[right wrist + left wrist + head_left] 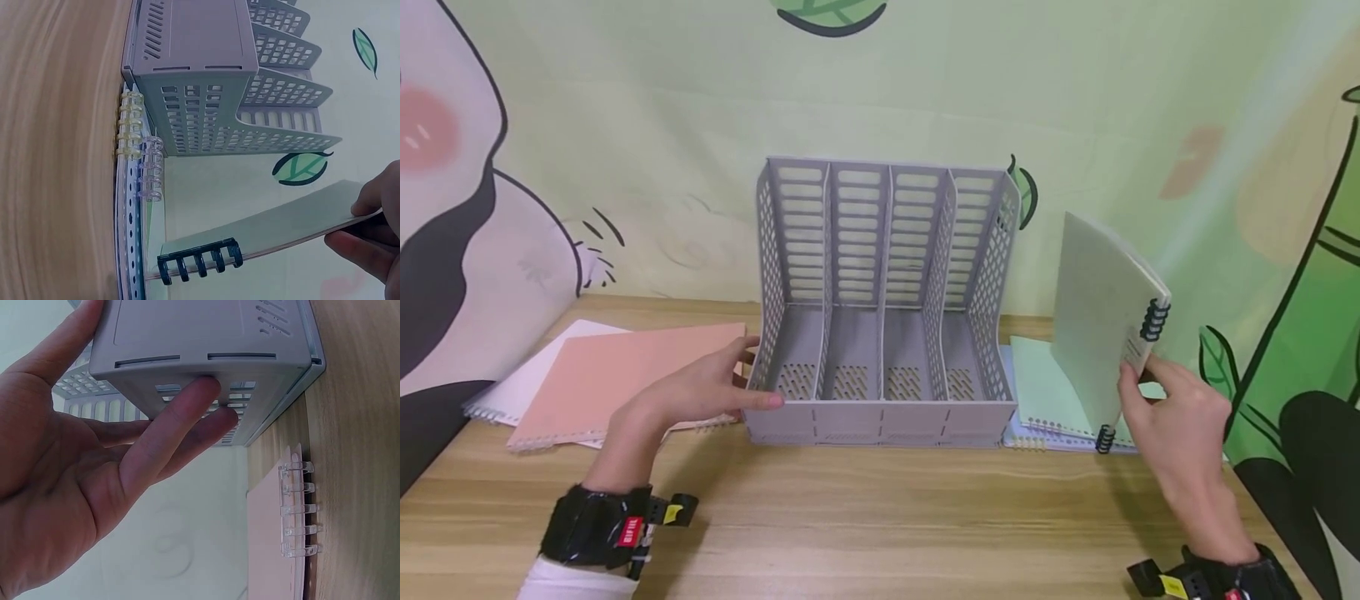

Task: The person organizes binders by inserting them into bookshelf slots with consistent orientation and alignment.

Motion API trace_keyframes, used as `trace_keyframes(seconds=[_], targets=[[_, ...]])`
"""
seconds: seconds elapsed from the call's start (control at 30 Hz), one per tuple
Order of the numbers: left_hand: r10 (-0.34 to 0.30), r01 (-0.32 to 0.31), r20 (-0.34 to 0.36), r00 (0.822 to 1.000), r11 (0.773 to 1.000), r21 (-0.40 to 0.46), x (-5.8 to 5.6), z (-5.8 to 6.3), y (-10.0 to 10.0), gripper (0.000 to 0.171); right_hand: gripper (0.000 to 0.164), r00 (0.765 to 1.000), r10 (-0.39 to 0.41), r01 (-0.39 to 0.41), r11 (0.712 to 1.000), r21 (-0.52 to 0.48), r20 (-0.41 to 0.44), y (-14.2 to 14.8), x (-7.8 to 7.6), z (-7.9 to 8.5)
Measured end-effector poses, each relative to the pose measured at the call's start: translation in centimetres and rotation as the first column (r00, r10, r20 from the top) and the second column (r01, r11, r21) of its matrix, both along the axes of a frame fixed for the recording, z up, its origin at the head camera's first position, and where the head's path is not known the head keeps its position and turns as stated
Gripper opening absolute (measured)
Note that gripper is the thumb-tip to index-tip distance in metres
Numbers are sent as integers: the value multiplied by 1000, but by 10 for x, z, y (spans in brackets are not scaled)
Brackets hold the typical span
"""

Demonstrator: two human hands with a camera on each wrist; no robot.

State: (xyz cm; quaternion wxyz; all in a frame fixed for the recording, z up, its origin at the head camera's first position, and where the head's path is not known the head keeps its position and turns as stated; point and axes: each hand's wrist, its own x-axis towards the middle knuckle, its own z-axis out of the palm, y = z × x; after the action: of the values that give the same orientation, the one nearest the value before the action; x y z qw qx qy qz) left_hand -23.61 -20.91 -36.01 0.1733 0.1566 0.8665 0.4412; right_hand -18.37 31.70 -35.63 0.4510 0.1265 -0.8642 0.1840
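A grey desktop file organizer with latticed dividers stands upright on the table. My left hand rests at its front left corner, thumb along the front rim. In the left wrist view, the nearly straight fingers lie against its outer side wall. On the other side, my right hand pinches a pale-covered notebook with black ring binding between thumb and fingers near the spine. The notebook is held upright, its lower ring end right over the notebooks lying there. A mint green notebook tops that pile.
Left of the organizer, a pink notebook lies over a white notebook, both with clear rings. A lavender-blue notebook lies under the mint one, close to the organizer's right side. Behind the table hangs a printed green backdrop.
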Motion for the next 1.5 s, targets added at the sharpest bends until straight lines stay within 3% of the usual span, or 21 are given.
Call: trace_keyframes(seconds=[0.27, 0.63, 1.07, 1.33, 1.5], targets=[[13, -13, -2, 1000, 1000, -8, 2, 0, -1, 109, 30, 998, -14, 20, 995, -101, 55, -1, -2, 3], [6, -6, -9, 1000, 1000, -21, 3, -2, 0, 109, 37, 997, -23, 34, 987, -155, 69, 1, -1, 6], [5, -5, -6, 1000, 1000, -18, 3, -1, -3, 111, 22, 994, -110, 109, 983, -147, 5, 0, -4, 15], [-6, 6, -9, 1000, 1000, -23, 2, 0, 0, 111, 17, 991, -132, 134, 980, -147, 27, 3, 5, 19], [-11, 11, -12, 1000, 1000, -24, 2, 1, 1, 112, 18, 982, -162, 177, 970, -169, 99, 1, 11, 25]])
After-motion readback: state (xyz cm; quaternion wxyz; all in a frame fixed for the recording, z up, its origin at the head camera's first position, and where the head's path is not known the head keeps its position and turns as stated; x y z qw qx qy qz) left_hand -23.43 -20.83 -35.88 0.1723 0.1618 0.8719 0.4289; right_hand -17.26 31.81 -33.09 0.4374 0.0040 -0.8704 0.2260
